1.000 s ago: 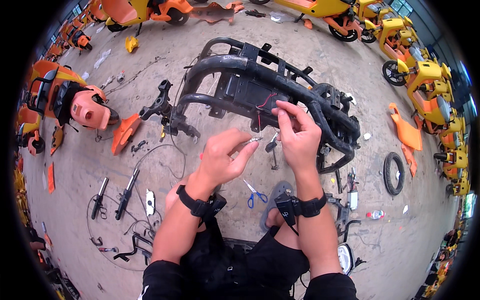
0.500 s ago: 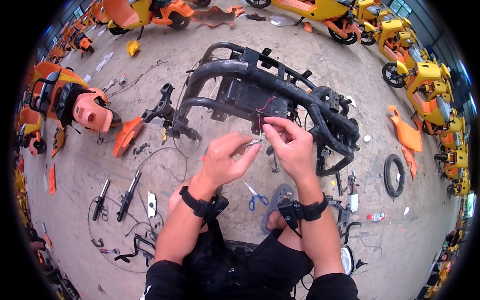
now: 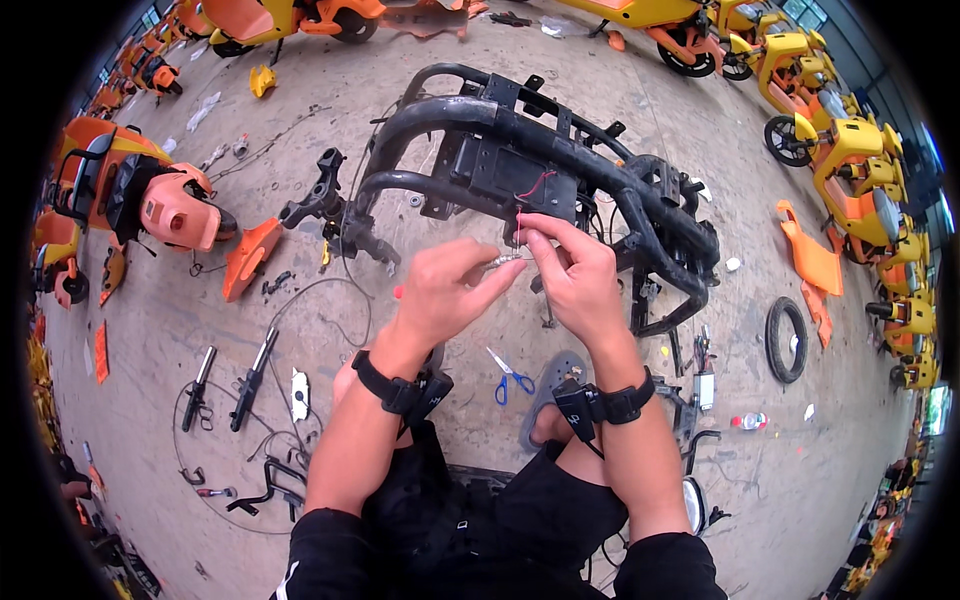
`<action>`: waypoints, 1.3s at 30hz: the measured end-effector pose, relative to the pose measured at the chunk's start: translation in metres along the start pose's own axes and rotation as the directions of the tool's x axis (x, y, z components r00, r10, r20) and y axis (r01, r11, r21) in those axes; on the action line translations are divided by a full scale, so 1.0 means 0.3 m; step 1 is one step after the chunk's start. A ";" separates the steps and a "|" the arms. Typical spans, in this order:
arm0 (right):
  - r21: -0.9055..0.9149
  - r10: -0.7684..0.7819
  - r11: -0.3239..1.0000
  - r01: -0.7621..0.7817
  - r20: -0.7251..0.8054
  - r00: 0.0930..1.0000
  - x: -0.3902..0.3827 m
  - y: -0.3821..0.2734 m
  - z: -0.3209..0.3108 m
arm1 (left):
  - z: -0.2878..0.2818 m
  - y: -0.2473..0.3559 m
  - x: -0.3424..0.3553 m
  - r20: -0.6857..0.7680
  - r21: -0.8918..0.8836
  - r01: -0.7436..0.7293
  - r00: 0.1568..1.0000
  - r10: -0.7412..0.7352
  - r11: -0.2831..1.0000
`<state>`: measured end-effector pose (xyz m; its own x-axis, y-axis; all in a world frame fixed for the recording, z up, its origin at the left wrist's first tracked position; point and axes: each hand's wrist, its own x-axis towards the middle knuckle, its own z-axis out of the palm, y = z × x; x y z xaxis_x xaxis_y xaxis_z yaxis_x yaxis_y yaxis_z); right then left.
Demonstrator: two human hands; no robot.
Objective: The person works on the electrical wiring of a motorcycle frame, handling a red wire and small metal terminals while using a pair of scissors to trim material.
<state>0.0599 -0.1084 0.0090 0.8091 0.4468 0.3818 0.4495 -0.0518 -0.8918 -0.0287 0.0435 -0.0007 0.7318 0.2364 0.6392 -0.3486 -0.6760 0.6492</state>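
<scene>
Pinching holds the metal part [image 3: 503, 261] in the left hand [image 3: 445, 290]: thumb and forefinger are clamped on it, and its silvery length lies across the fingertips. The part sits in front of the black frame [image 3: 480, 113], between the two hands. The right hand [image 3: 577, 264] is just beside it, thumb and forefinger close together at a thin red wire [image 3: 519, 222]; whether they are clamped on the wire cannot be told. A red loop [image 3: 540, 186] lies against the box [image 3: 510, 170] in the frame.

For good control, hold the part firmly enough that it does not roll, and leave its working end exposed. Handle the wire near its end; a short free length should bend less. Keep slack toward the frame, since a tug could strain the wire. Steady both wrists so that the fingertips move together, and use small finger movements rather than arm movements.

Keep the part over a clear line of sight; if dropped, it could roll. Mind the scissors [image 3: 511, 377], which lie on the floor [image 3: 130, 430] near the shoe [image 3: 553, 385].
</scene>
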 end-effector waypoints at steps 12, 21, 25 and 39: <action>-0.205 -0.126 0.972 0.111 -0.066 0.990 -0.002 -0.024 -0.025 | -0.013 -0.004 0.003 0.009 0.045 0.010 1.000 -0.010 0.999; -0.238 -0.134 0.970 0.045 -0.375 0.917 0.050 0.014 0.002 | -0.008 -0.004 0.003 -0.019 0.020 0.039 0.999 -0.039 0.999; -0.261 -0.104 0.965 0.002 -0.380 0.919 0.062 0.036 -0.006 | -0.005 -0.009 0.002 -0.040 0.000 0.040 0.998 -0.040 0.999; -0.118 -0.200 0.977 0.176 -0.241 0.950 -0.003 -0.007 0.003 | -0.011 -0.005 -0.005 -0.024 -0.004 0.055 0.998 -0.055 0.998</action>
<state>0.0577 -0.1079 0.0103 0.7699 0.2190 0.5994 0.6261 -0.0776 -0.7758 -0.0312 0.0465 -0.0015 0.7357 0.2897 0.6122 -0.3102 -0.6595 0.6847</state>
